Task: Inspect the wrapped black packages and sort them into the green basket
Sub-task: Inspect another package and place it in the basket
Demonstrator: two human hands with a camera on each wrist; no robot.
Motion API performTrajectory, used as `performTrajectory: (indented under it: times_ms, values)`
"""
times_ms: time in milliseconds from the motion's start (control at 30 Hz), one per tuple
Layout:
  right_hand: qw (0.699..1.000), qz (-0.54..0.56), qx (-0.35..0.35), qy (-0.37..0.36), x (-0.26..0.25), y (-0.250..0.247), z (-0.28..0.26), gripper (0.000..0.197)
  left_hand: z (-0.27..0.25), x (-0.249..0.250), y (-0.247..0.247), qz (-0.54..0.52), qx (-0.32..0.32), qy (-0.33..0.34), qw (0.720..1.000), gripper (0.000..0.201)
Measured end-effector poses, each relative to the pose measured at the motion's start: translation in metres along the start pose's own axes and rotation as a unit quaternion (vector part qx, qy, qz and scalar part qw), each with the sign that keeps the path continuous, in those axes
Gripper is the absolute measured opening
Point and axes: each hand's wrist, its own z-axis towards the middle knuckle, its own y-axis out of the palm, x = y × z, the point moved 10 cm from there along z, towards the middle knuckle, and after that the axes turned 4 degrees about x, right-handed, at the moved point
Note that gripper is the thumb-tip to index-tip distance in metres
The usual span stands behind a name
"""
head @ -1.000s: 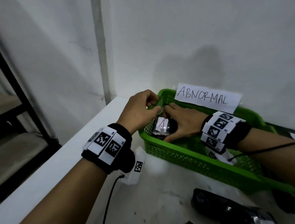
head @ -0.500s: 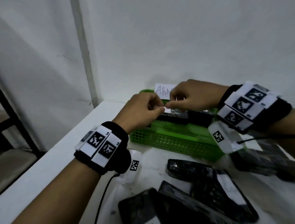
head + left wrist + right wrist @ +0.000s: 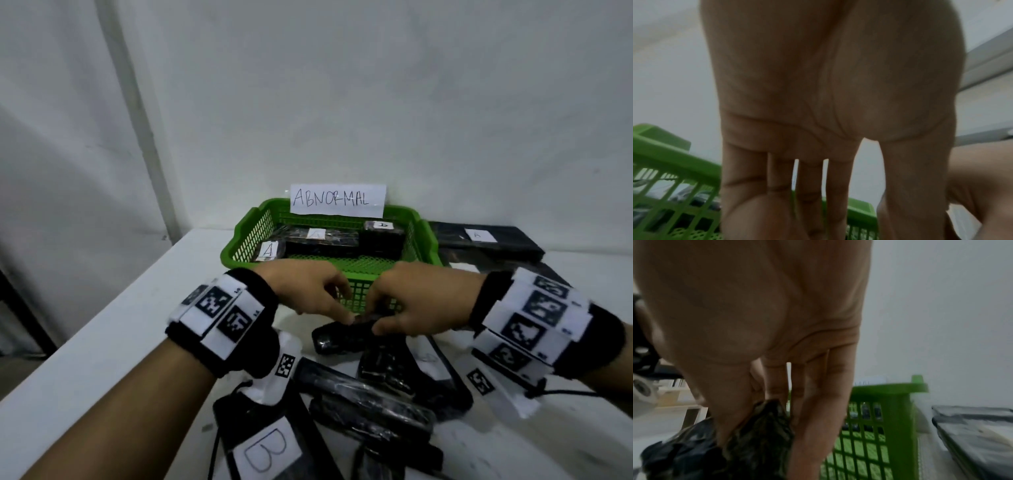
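Standing at white table (image 3: pixel 102 342): package marked B (image 3: pixel 267 448) lies nearest, far left of pile. Left hand (image 3: pixel 308 291) comes next, fingers curled, tips pinching left end of small black package (image 3: pixel 342 337). Package sits on table just before green basket (image 3: pixel 246 240). Right hand (image 3: pixel 421 301) pinches its other end, thumb and fingers on wrap (image 3: pixel 760 426). Three A-marked packages inside basket; more black packages (image 3: pixel 479 240) at far right.

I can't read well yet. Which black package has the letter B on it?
The black package nearest the camera, under the left forearm. Its white label shows a big B; the labels readable in the green basket say A.
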Motion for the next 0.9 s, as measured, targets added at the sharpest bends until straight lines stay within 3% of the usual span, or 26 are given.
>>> performTrajectory:
  times_ms: [100,200,333,433,567,633,767,900]
  values:
    - [0.987,0.114,0.109,0.014,0.013,-0.039,-0.022,0.023,-0.011,-0.004,-0.028,-0.087,0.079,0.000,0.993,0.045]
    - [0.942,0.214,0.259,0.022,0.032,-0.079,-0.041,0.025,-0.020,-0.014,-0.045,-0.216,0.114,-0.014,0.970,0.052]
    - [0.868,0.314,0.383,0.024,0.049,-0.092,-0.044,0.040,-0.021,-0.011,-0.067,-0.407,0.204,0.037,0.890,0.028]
    - [0.814,0.403,0.416,0.033,0.058,-0.087,-0.033,0.048,-0.017,-0.014,-0.082,-0.488,0.272,0.078,0.826,0.022]
    - [0.727,0.561,0.391,0.058,0.067,-0.073,-0.006,0.031,-0.008,-0.019,-0.091,-0.506,0.304,0.112,0.799,0.030]
    - [0.713,0.579,0.392,0.054,0.067,-0.076,0.003,0.021,-0.003,-0.023,-0.094,-0.516,0.310,0.119,0.790,0.028]
    - [0.693,0.573,0.433,0.060,0.073,-0.086,0.005,0.025,0.003,-0.028,-0.099,-0.507,0.336,0.122,0.785,0.026]
    - [0.702,0.555,0.442,0.057,0.074,-0.088,0.005,0.024,0.005,-0.027,-0.101,-0.494,0.363,0.127,0.780,0.025]
